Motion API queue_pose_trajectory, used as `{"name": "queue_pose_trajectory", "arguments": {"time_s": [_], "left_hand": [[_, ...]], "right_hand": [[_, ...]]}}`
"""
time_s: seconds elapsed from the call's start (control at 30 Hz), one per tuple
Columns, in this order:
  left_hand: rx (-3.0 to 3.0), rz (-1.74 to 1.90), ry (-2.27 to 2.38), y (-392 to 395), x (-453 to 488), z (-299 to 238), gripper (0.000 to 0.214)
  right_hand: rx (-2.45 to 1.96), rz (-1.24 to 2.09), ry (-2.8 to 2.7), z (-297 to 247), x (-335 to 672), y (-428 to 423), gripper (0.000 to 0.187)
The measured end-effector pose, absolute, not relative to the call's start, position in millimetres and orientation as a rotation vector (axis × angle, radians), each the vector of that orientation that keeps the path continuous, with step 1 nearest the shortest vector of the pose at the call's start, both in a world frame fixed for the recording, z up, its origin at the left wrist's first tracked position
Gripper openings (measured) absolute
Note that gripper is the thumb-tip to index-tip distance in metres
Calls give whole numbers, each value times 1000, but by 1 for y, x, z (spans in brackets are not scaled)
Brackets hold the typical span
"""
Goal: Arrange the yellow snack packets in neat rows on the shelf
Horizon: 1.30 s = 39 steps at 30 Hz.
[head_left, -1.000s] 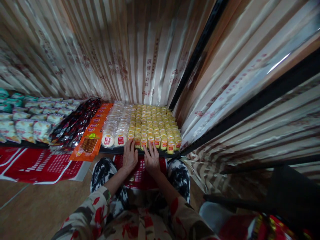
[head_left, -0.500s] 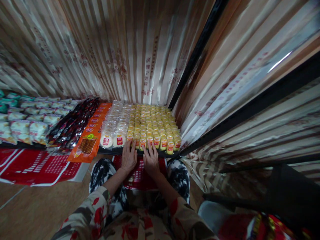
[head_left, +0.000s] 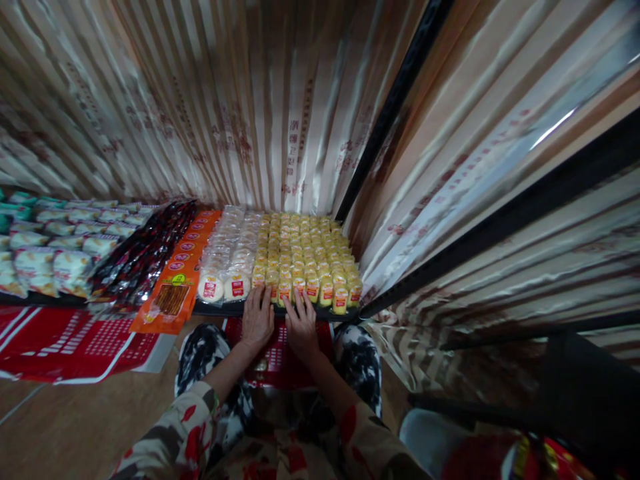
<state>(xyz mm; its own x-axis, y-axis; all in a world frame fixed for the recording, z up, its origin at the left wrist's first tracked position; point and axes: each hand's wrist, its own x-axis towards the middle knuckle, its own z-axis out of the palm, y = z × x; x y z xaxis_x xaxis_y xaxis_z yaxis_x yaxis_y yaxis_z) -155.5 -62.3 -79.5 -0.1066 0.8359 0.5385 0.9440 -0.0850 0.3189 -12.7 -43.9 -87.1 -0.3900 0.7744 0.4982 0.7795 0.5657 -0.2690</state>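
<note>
Rows of small yellow wrapped cakes (head_left: 305, 257) with red labels stand packed at the right end of a low dark shelf (head_left: 210, 310). My left hand (head_left: 258, 317) lies with its fingers stretched against the front cakes at the left of these rows. Beside it, my right hand (head_left: 301, 327) has its fingers spread on the fronts of the middle ones. Neither hand is closed around a cake. Left of the yellow rows are two rows of round white pastries (head_left: 236, 285) in clear wrappers.
Further left lie an orange snack packet (head_left: 170, 297), dark shiny packets (head_left: 143, 253) and white snack bags (head_left: 70, 270). A red printed sheet (head_left: 75, 343) hangs below the shelf. Pleated curtain-like sheeting (head_left: 270, 100) and a black post (head_left: 383, 120) stand behind. A dark box shape (head_left: 585, 393) is at lower right.
The view has shifted slightly, so the shelf sits a little lower in the picture. Both hands stay at the front cakes with hardly any movement.
</note>
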Motion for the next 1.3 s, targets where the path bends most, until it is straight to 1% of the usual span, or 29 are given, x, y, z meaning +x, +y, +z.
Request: {"name": "queue_pose_trajectory", "arguments": {"time_s": [0.5,0.93,1.3], "left_hand": [[-1972,-924,-2010,-58,-155,-80,44],[-1997,-1020,-1991,-59,-155,-87,51],[-2038,-1028,-1947,-65,-157,-84,54]], "right_hand": [[-1267,-18,-2220,-89,-16,-41,49],[-1278,-1,-2203,-86,-16,-44,46],[-1306,24,-2214,-85,-17,-48,46]]}}
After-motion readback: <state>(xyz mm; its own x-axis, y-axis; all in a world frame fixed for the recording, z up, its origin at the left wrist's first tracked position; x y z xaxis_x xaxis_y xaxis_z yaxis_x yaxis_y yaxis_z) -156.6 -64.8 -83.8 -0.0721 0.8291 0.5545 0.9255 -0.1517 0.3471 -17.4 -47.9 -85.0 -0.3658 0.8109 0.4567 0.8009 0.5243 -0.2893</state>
